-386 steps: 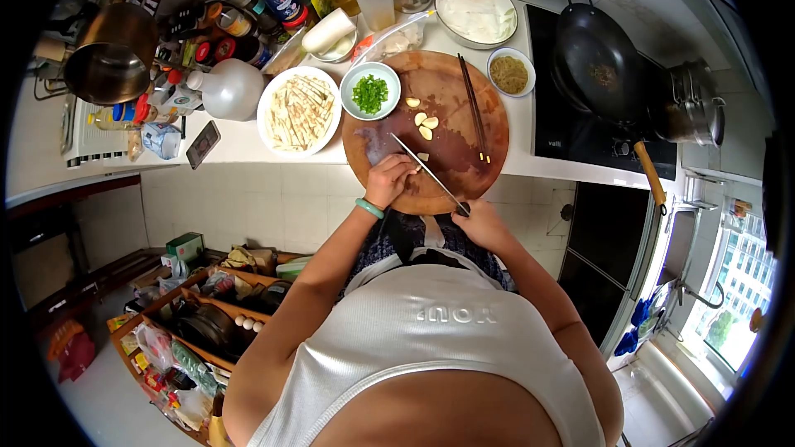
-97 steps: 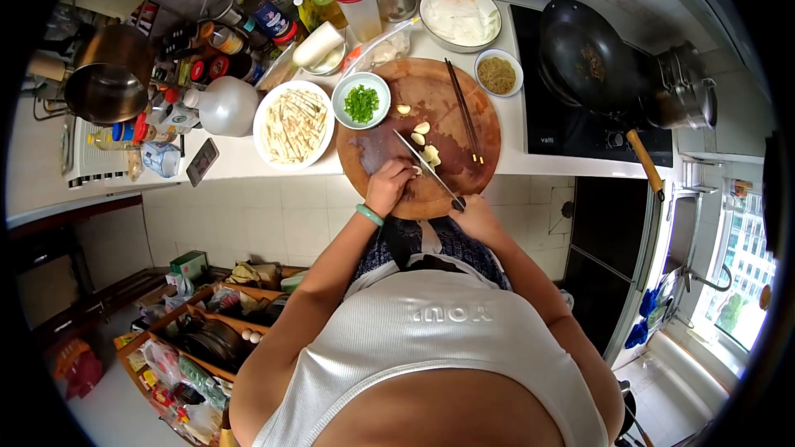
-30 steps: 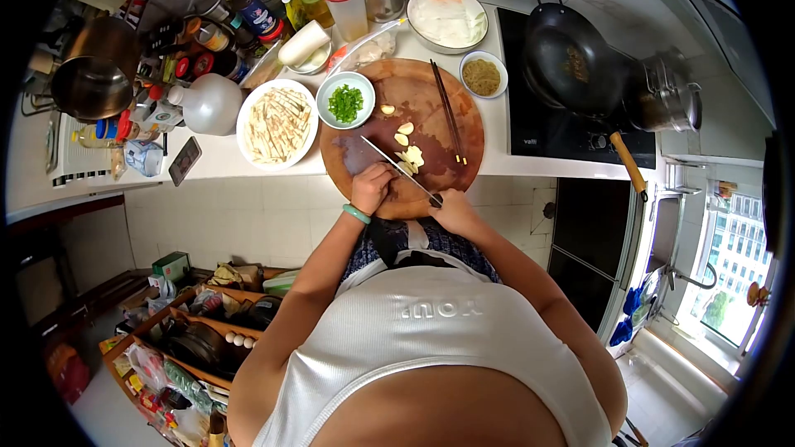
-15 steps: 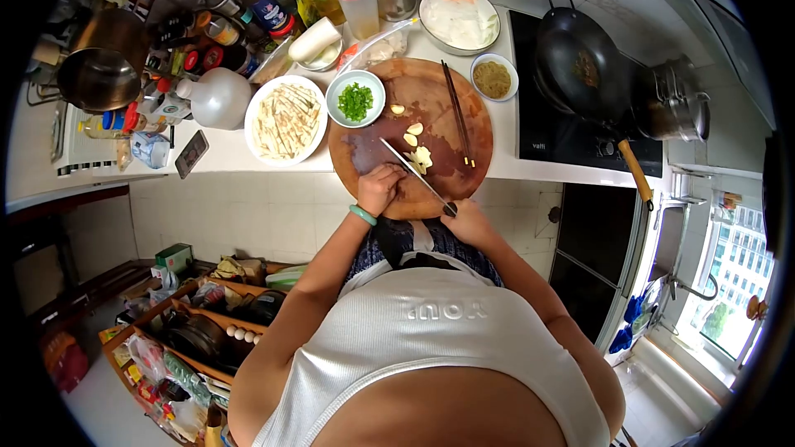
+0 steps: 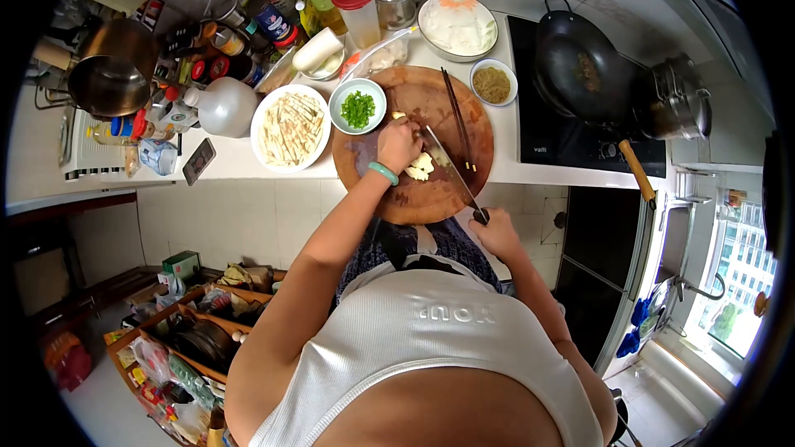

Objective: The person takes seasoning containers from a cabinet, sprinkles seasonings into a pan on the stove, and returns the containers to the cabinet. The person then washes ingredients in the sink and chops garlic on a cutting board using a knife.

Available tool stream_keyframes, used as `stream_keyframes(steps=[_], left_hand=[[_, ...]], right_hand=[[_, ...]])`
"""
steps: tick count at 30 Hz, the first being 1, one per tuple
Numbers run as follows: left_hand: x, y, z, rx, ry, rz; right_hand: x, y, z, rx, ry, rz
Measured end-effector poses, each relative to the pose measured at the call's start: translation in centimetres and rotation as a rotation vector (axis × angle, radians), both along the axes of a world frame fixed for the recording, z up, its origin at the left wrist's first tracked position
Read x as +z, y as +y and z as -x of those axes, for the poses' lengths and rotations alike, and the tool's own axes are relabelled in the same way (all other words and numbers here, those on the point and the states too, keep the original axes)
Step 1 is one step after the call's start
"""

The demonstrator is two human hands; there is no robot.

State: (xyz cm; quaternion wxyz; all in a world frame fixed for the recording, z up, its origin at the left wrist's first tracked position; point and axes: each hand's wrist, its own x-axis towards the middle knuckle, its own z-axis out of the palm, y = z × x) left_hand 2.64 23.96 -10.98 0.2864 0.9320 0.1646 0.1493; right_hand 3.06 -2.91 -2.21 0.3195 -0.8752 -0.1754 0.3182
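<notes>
My right hand (image 5: 497, 234) is closed round the handle of a kitchen knife (image 5: 454, 167), whose blade slants up and left over the round wooden cutting board (image 5: 364, 161). Left of the blade, my left hand (image 5: 399, 146), a green bangle at its wrist, reaches over the board with fingers curled down on a garlic clove, mostly hidden by the hand. Another pale clove (image 5: 399, 115) peeks out past the fingers. Flattened garlic (image 5: 420, 167) lies between that hand and the knife. Dark chopsticks (image 5: 457, 120) rest on the board's right side.
A bowl of chopped green onion (image 5: 358, 109) overlaps the board's left edge, beside a plate of pale strips (image 5: 290, 128). Behind are a large white bowl (image 5: 457, 26) and a small bowl of brownish paste (image 5: 493, 83). A wok (image 5: 580, 58) sits on the stove at right.
My left hand has moved up and right from the board's near edge onto the garlic cloves. The knife has shifted right and away from the flattened garlic, with my right hand still holding it.
</notes>
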Motion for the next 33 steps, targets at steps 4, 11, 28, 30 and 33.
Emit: stream_keyframes(steps=[4,11,28,30,33], left_hand=[[2.7,0.8,2.6,0.029,-0.08,0.092],[2.5,0.9,11.1,0.197,-0.076,0.034],[-0.9,-1.0,9.1,-0.243,-0.257,0.02],[-1.0,-1.0,9.0,-0.25,-0.255,0.021],[-1.0,-1.0,8.8,-0.26,-0.253,0.023]], right_hand=[[-0.4,-1.2,0.1,0.098,0.112,0.057],[-1.4,-0.2,0.4,0.312,0.086,0.104],[-1.7,2.7,0.4,0.263,0.085,0.103],[-1.1,2.9,0.3,0.25,0.071,0.076],[-0.6,3.6,0.0,0.234,0.098,0.109]])
